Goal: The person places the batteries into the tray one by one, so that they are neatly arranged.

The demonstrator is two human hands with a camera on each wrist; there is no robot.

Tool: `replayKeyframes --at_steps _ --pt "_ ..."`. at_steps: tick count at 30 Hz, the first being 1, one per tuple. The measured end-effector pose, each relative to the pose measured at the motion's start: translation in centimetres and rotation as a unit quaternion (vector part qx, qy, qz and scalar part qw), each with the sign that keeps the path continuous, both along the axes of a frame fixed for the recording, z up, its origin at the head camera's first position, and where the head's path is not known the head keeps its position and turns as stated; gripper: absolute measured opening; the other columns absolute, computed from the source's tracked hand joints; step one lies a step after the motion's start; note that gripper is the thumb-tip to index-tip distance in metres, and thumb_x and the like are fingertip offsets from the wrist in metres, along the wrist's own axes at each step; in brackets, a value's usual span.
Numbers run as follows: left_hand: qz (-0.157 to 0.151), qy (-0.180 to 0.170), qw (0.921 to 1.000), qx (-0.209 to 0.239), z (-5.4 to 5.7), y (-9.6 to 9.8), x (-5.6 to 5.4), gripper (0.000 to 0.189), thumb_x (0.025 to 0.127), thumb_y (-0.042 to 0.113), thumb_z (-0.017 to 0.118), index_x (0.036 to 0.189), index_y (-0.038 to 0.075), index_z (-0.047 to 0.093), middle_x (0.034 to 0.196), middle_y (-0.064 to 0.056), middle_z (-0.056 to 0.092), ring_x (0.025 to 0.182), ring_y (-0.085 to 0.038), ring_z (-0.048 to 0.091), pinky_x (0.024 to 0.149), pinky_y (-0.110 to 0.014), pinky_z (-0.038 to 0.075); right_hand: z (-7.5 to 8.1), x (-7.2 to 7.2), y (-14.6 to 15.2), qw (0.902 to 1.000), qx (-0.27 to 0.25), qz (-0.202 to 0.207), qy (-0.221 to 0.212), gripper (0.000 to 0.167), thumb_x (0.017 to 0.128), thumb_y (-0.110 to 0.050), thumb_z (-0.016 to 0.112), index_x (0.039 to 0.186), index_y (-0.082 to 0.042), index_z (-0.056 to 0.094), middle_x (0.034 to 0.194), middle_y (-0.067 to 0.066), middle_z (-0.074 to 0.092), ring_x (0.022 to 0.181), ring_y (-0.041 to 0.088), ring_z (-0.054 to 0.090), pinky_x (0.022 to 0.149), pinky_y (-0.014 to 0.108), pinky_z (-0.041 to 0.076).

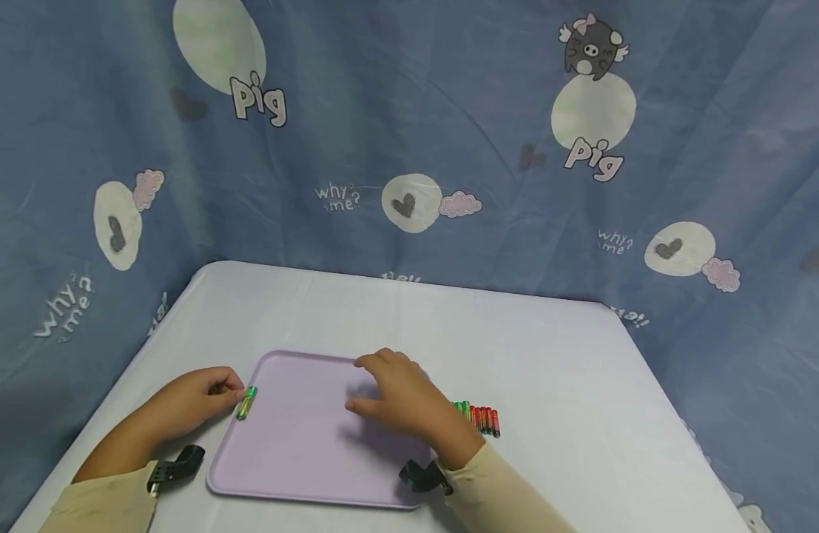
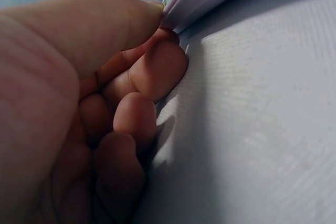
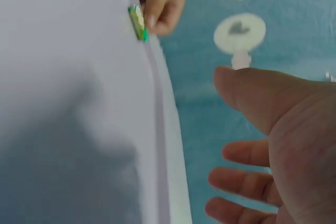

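Observation:
A lilac tray (image 1: 302, 474) lies on the white table. My left hand (image 1: 199, 400) is at its left rim, the thumb on top and curled fingers below, pinching the edge in the left wrist view. Right beside the thumb, a green-and-yellow battery (image 1: 247, 403) lies along the inside of that rim; the right wrist view shows the battery (image 3: 138, 23) close to the left fingertips. My right hand (image 1: 402, 396) hovers over the tray's right half, fingers spread and holding nothing, its shadow falling on the tray.
A row of several green and red batteries (image 1: 485, 420) lies on the table right of the tray, partly hidden by my right wrist. The white table (image 1: 582, 385) reaches back to a blue printed curtain (image 1: 356, 133). A black wrist mount (image 1: 176, 466) sits by the tray's left side.

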State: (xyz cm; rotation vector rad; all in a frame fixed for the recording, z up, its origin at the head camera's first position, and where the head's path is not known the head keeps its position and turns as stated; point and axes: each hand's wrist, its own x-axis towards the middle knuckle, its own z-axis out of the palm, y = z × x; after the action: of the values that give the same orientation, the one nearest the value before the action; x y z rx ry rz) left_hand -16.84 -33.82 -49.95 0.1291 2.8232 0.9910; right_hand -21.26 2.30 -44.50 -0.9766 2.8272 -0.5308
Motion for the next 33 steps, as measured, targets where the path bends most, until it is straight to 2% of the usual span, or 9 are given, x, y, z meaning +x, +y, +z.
replayKeyframes --at_steps 10,15,25,33 --pt "0.0 -0.007 1.0 -0.002 0.0 0.2 0.0 0.015 0.1 0.034 0.07 0.098 0.019 0.068 0.086 0.003 0.06 0.085 -0.016 0.053 0.072 -0.032 0.04 -0.9 -0.8 5.5 0.9998 0.012 -0.013 -0.004 0.062 0.094 -0.053 0.073 0.145 -0.02 0.059 0.142 0.0 0.062 0.138 0.028 0.048 0.112 0.054 0.039" --pt "0.001 0.001 1.0 0.002 -0.1 0.2 0.0 0.015 0.101 0.033 0.07 0.098 0.018 0.068 0.085 0.004 0.059 0.083 -0.013 0.052 0.071 -0.03 0.04 -2.0 -0.9 8.4 0.9996 0.014 -0.02 -0.013 0.062 0.094 -0.052 0.074 0.144 -0.02 0.06 0.14 0.001 0.063 0.136 0.029 0.05 0.109 0.059 0.039" --pt "-0.001 -0.002 1.0 -0.004 0.0 -0.2 0.1 0.016 0.1 0.034 0.07 0.097 0.019 0.068 0.085 0.004 0.059 0.083 -0.014 0.053 0.07 -0.03 0.039 -3.6 -0.4 12.2 0.9992 -0.017 -0.027 -0.026 0.074 0.081 -0.052 0.085 0.145 -0.024 0.059 0.145 -0.005 0.059 0.138 0.024 0.047 0.109 0.064 0.032" --pt "0.002 -0.006 1.0 0.005 -0.2 0.1 0.0 0.016 0.1 0.033 0.07 0.098 0.018 0.068 0.084 0.003 0.058 0.082 -0.013 0.052 0.07 -0.029 0.039 -4.5 -0.4 13.6 0.9993 -0.003 -0.029 -0.022 0.083 0.072 -0.048 0.092 0.144 -0.023 0.06 0.142 -0.003 0.061 0.134 0.025 0.049 0.109 0.065 0.031"
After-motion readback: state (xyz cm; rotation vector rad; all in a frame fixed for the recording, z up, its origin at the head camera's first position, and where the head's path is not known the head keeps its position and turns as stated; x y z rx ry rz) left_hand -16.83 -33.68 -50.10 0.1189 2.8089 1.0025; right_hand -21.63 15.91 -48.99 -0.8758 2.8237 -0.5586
